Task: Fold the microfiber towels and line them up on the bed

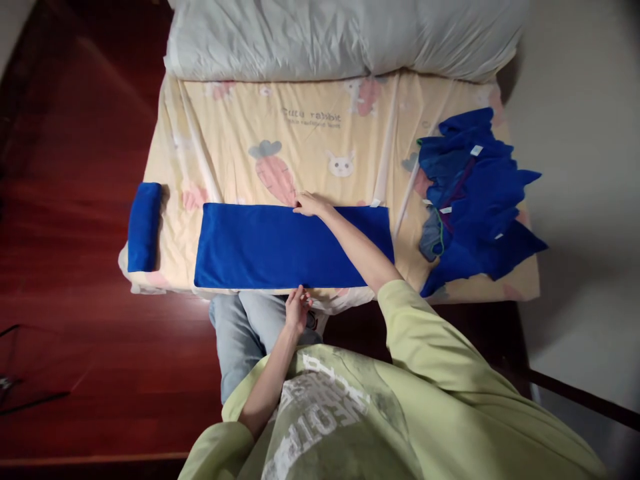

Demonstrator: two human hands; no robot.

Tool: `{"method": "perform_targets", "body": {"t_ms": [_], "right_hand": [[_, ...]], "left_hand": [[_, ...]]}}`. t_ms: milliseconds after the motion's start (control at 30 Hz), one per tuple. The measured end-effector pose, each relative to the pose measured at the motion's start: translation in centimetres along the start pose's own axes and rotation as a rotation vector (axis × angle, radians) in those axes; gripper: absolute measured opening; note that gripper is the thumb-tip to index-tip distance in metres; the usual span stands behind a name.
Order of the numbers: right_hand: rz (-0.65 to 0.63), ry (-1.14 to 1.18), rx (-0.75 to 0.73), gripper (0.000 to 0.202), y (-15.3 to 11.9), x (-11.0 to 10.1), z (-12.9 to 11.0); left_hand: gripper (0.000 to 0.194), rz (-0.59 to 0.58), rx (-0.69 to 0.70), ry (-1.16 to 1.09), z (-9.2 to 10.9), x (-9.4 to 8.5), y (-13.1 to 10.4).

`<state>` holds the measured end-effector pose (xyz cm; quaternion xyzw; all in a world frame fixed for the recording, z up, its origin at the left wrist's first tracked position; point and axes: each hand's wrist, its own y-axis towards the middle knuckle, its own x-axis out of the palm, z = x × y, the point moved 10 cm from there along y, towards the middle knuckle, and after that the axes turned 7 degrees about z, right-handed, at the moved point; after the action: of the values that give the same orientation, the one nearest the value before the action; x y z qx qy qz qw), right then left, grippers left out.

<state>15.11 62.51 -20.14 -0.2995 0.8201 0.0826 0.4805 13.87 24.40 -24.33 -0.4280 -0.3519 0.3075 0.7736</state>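
Note:
A flat blue cloth (240, 243) lies as a long rectangle near the front edge of the bed, with a small white tag at its far right edge. My right hand (309, 203) reaches across it, fingers pinched at the middle of its far edge. At the middle of the near edge, my left hand (298, 308) touches the cloth with its fingertips, the fingers drawn together on the rim. A folded or rolled blue cloth (145, 227) rests at the bed's left edge. To the right lies a crumpled pile of blue cloths (480, 200) with white tags.
The bed has a yellow sheet (310, 160) printed with carrots and rabbits. A bulky grey-white quilt (340, 40) lies along the far side. Dark red wood floor (90, 267) is at the left, with a thin black stand (35, 402). A pale wall stands at the right.

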Motion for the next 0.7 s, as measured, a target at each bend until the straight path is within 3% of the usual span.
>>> {"method": "perform_targets", "body": {"t_ms": [100,233,500,600,700], "right_hand": [[0.047,0.083,0.009,0.016,-0.4,-0.8,-0.4],[0.090,0.219,0.053,0.011,-1.6,-2.8,-1.0],[0.304,0.601,0.015,0.026,-4.4,-9.1,-2.5],[0.361,0.719,-0.067,0.036,-5.4,-12.4,-4.2],[0.428,0.789,-0.161,0.045,-6.6,-16.6,-6.6]], "left_hand": [[0.041,0.013,0.032,0.009,0.2,-0.1,0.1],[0.044,0.022,0.184,0.048,1.6,-0.2,-0.7],[0.042,0.020,0.499,0.010,4.7,0.0,-5.7],[0.038,0.040,0.698,0.090,8.7,-0.8,-8.8],[0.039,0.135,0.902,0.261,15.7,-2.1,-11.8]]}}
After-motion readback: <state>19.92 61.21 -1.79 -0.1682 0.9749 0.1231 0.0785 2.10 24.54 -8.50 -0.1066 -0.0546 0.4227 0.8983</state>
